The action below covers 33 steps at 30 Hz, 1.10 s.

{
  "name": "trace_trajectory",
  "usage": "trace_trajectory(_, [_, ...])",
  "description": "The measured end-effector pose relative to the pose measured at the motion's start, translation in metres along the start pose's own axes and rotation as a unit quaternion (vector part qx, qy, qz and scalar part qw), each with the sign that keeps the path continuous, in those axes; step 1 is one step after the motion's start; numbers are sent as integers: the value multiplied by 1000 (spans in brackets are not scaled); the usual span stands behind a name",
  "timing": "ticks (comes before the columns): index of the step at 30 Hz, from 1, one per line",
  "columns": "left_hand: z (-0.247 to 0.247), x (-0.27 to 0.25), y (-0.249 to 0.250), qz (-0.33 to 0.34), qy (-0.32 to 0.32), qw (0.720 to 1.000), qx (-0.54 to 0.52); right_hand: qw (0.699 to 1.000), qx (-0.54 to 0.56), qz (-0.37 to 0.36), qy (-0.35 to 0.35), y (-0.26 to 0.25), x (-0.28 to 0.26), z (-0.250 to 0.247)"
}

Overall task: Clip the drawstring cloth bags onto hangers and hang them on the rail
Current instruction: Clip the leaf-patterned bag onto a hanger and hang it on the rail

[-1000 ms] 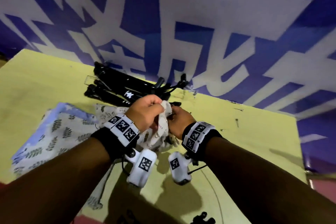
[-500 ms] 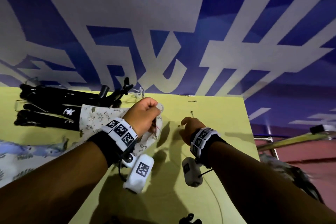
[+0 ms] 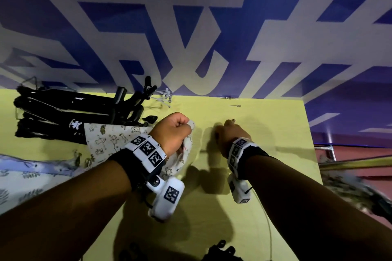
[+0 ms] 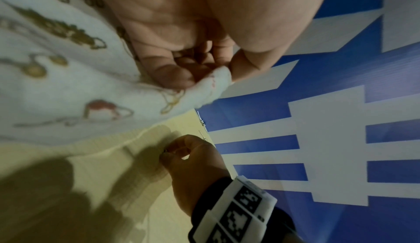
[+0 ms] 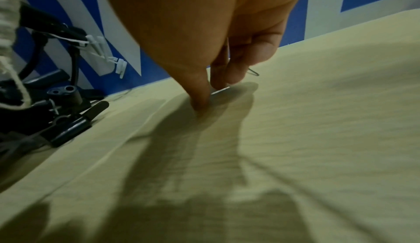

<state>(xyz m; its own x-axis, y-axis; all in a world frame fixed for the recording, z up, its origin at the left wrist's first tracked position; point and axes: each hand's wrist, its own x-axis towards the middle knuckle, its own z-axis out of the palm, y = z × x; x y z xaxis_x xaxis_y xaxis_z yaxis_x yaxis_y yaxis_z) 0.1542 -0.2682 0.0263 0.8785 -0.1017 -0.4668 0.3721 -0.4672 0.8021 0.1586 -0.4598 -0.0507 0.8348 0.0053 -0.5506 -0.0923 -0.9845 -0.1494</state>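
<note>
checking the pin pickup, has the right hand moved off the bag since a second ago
Yes. The right hand has left the bag in the left hand and gone rightward, down to the table.

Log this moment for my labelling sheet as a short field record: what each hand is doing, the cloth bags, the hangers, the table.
left hand: left hand fisted on the printed cloth bag, its edge pinched at the thumb
right hand: right hand fingers down on the table, pinching a thin metal pin
other bag: blue leaf-print bag flat at the left
hangers: black hangers piled by the wall, none clipped on
table: yellow table, loose pin near the far edge
rail: metal rail partly seen at right
</note>
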Motion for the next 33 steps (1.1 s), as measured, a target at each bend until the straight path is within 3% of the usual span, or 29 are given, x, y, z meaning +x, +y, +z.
trace_trajectory(6, [-3,-3,-6,0,4,1000,-10,1000,16,-7,-2,-7,-8,3])
trace_trajectory(11, [-10,-14,0,7,22,999,-24,985,171,2,23,-32,-27,-13])
trace_trajectory(15, [-19,-28,8,28,54,998,9,953,298,-44,18,-60,-52,-32])
trace_trajectory(20, [-43,-59,15,56,120,990,44,888,445,-114,5,-97,-93,-50])
trace_trajectory(26, [-91,-118,5,45,248,967,43,881,422,-211,22,-161,-130,-61])
trace_trajectory(29, [-125,-145,-11,38,305,952,-4,905,352,-239,20,-200,-146,-50])
trace_trajectory(33, [-181,-164,-23,56,327,943,-32,929,222,-295,33,-254,-162,-41])
